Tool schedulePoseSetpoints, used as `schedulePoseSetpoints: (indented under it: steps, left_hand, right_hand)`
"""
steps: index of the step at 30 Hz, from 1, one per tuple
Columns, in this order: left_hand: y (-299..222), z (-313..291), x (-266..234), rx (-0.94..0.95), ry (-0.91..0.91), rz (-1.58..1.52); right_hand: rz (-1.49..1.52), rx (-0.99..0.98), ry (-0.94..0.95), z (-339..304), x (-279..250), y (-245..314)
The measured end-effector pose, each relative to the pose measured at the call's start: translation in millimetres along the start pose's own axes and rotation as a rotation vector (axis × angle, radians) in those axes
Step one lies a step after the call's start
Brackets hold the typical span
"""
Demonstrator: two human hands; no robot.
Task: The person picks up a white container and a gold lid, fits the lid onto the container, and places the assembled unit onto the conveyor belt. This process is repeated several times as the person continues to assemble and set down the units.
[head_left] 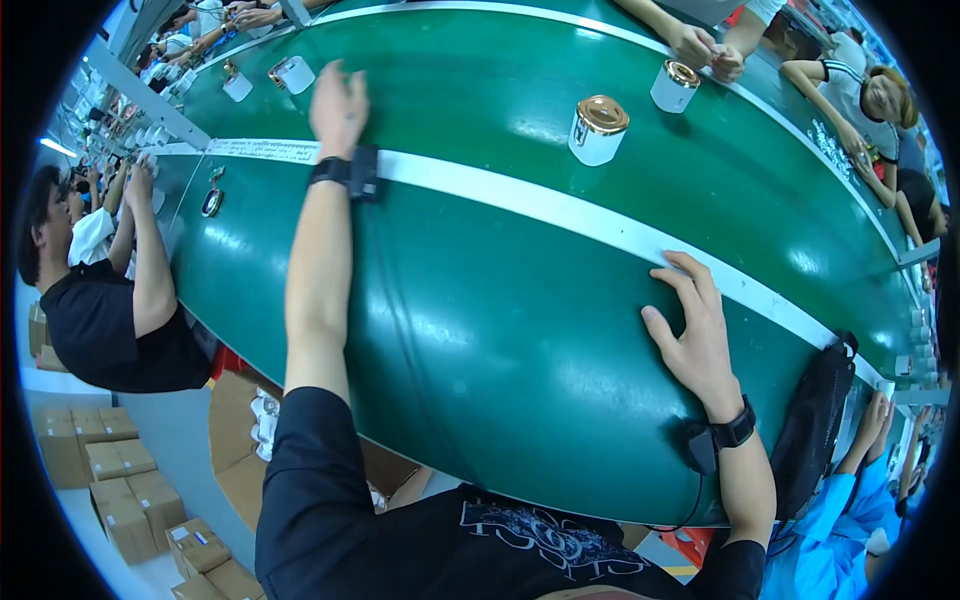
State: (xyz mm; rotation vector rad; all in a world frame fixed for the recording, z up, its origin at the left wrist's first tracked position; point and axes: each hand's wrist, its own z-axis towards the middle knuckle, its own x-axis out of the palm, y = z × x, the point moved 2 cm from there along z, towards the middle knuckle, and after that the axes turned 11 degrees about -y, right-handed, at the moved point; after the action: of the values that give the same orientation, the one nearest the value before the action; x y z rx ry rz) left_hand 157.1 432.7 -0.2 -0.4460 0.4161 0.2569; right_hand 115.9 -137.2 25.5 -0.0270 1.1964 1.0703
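My left hand reaches across the white rail and over the green belt, fingers stretched forward with nothing visible in them. Just left of its fingertips lies a tipped white cylinder with a gold end; whether they touch, I cannot tell. My right hand hovers over or rests on the near green surface, fingers spread and empty, fingertips by the rail. Beyond the rail, between my hands, stands a white cylinder with a shiny gold top. A similar gold-topped cylinder is farther back.
Another small white cylinder sits far left. A small dark oval part with wires lies on the near surface. A black bag lies at the right edge. Co-workers sit left, right and across. Cardboard boxes fill the lower left.
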Motion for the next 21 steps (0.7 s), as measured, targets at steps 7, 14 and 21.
schedulePoseSetpoints:
  steps: [7,14,21]
  left_hand:
    - [90.2,30.6,15.0,-0.151,-0.076,0.268]
    - [116.4,49.8,19.9,-0.151,0.020,0.307]
    - [90.6,45.1,7.1,-0.053,0.134,0.376]
  right_hand:
    - [-0.075,-0.034,0.011,-0.1,1.2,2.7]
    - [-0.046,-0.009,0.017,3.2,0.4,3.6]
    - [-0.040,-0.035,-0.014,1.4,0.9,5.3]
